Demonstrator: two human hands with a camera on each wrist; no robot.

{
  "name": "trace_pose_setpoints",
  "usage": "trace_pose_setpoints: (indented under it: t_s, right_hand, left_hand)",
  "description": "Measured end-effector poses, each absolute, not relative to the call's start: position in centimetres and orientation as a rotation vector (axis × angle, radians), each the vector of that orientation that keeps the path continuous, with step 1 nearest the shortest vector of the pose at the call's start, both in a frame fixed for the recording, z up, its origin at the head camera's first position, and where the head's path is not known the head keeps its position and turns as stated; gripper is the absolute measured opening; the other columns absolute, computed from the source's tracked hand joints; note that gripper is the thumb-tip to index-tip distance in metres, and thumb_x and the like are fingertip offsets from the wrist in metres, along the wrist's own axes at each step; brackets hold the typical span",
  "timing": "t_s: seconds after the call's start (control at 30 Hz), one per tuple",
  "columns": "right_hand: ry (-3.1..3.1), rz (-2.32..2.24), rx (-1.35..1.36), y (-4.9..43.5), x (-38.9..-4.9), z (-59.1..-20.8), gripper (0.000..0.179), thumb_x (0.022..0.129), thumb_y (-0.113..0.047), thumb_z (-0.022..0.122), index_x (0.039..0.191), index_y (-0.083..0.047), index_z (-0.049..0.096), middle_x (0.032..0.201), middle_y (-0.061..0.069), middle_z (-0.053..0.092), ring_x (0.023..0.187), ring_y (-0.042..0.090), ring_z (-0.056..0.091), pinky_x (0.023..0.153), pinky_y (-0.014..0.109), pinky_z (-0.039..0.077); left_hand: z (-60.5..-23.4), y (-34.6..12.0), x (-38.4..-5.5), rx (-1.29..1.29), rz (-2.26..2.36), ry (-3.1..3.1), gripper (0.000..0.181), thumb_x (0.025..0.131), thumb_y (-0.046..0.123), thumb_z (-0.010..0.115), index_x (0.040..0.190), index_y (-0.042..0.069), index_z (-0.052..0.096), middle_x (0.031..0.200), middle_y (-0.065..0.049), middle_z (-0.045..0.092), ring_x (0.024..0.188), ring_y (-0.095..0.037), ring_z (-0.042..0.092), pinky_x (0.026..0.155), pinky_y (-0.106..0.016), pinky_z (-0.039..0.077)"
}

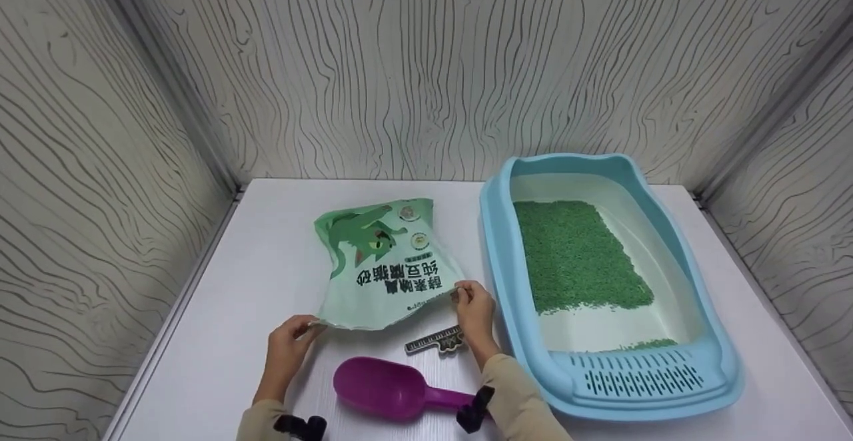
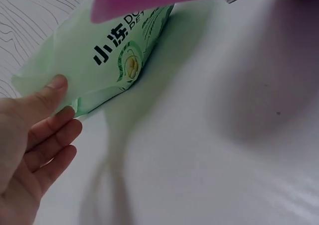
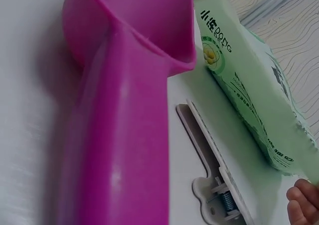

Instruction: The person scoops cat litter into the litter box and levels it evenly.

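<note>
A pale green cat litter bag (image 1: 383, 261) with a cat print lies on the white table, its near edge stretched between both hands. My left hand (image 1: 289, 344) pinches the near left corner between thumb and fingers; the left wrist view shows the thumb on top of the bag (image 2: 94, 70). At the near right corner, my right hand (image 1: 475, 311) pinches the edge. Just below the bag lies a bag clip (image 1: 433, 341) with a ruler-like strip and a spring, seen side-on in the right wrist view. Nearer still lies a purple scoop (image 1: 383, 388), its handle toward the right forearm.
A light blue litter box (image 1: 500, 241) stands on the right, close beside the right hand and forearm. Green litter pellets (image 1: 573, 254) cover part of its floor, and its near end has a slotted step (image 1: 640, 381). Wood-patterned walls (image 1: 400, 74) enclose the table's back and sides.
</note>
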State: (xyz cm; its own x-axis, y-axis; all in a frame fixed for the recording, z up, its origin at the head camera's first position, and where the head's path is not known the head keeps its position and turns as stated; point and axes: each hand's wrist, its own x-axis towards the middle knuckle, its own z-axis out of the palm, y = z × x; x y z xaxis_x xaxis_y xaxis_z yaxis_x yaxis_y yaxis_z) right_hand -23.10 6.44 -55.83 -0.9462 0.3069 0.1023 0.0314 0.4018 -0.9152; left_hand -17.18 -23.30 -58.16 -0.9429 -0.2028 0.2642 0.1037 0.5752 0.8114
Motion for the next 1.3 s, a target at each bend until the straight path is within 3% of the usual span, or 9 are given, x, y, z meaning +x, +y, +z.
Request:
trace_pose_setpoints:
  t_s: [0.2,0.5,0.7,0.87,1.0,1.17,1.3]
  right_hand:
    - [-2.437,1.495,-0.278,6.6,-23.0,-55.3,0.011,0.093,0.004,0.054,0.091,0.005,0.065,0.088,0.021,0.07,0.081,0.027,0.068,0.068,0.033,0.056]
    - [-2.44,1.518,-0.333,6.6,-23.7,-54.3,0.01,0.091,0.004,0.057,0.094,0.008,0.066,0.088,0.022,0.07,0.077,0.026,0.068,0.066,0.032,0.056]
    - [-2.396,1.661,-0.441,6.6,-24.2,-54.0,0.01,0.091,0.003,0.058,0.092,0.011,0.063,0.084,0.025,0.067,0.069,0.023,0.067,0.059,0.027,0.055]
    - [-2.429,1.573,-0.492,6.4,-24.4,-54.1,0.003,0.089,0.003,0.06,0.087,0.005,0.06,0.076,0.019,0.065,0.064,0.019,0.062,0.054,0.025,0.05]
    - [-2.469,1.466,-0.509,6.2,-24.4,-54.2,0.008,0.088,0.001,0.062,0.087,-0.001,0.054,0.073,0.013,0.061,0.064,0.018,0.057,0.054,0.025,0.042]
    - [-2.491,1.456,-0.536,6.1,-24.4,-54.1,0.011,0.088,0.0,0.062,0.096,0.001,0.054,0.076,0.014,0.061,0.066,0.021,0.057,0.057,0.027,0.043]
    - [-2.494,1.519,-0.581,6.2,-24.5,-54.1,0.015,0.089,-0.002,0.061,0.101,0.006,0.058,0.083,0.019,0.065,0.07,0.023,0.061,0.059,0.028,0.048]
  left_hand:
    - [-58.1,-23.5,-17.3,0.203,-1.424,-2.511,0.009,0.082,0.006,0.073,0.087,-0.001,0.072,0.092,-0.017,0.074,0.08,0.008,0.06,0.073,-0.012,0.053]
    - [-57.2,-23.0,-17.6,0.352,-1.542,-2.528,0.018,0.091,0.016,0.066,0.087,-0.002,0.068,0.088,-0.016,0.075,0.078,-0.003,0.066,0.072,-0.012,0.05]
    - [-57.2,-22.7,-17.8,0.442,-1.596,-2.432,0.022,0.089,0.017,0.069,0.084,-0.005,0.068,0.077,-0.014,0.074,0.069,-0.003,0.066,0.066,-0.012,0.051]
    - [-57.1,-22.5,-17.8,0.448,-1.583,-2.389,0.02,0.085,0.015,0.071,0.079,-0.004,0.067,0.066,-0.008,0.071,0.059,-0.007,0.064,0.057,-0.014,0.049]
    - [-57.0,-22.6,-18.0,0.49,-1.619,-2.435,0.021,0.087,0.014,0.069,0.088,-0.006,0.064,0.074,-0.014,0.072,0.062,-0.006,0.065,0.058,-0.014,0.051]
    - [-56.6,-22.7,-18.2,0.518,-1.698,-2.474,0.031,0.088,0.012,0.069,0.109,-0.006,0.056,0.082,-0.019,0.073,0.066,-0.008,0.068,0.06,-0.015,0.052]
    - [-56.3,-22.8,-18.4,0.544,-1.713,-2.498,0.032,0.088,0.011,0.068,0.109,-0.011,0.059,0.083,-0.017,0.073,0.066,-0.008,0.068,0.061,-0.016,0.054]
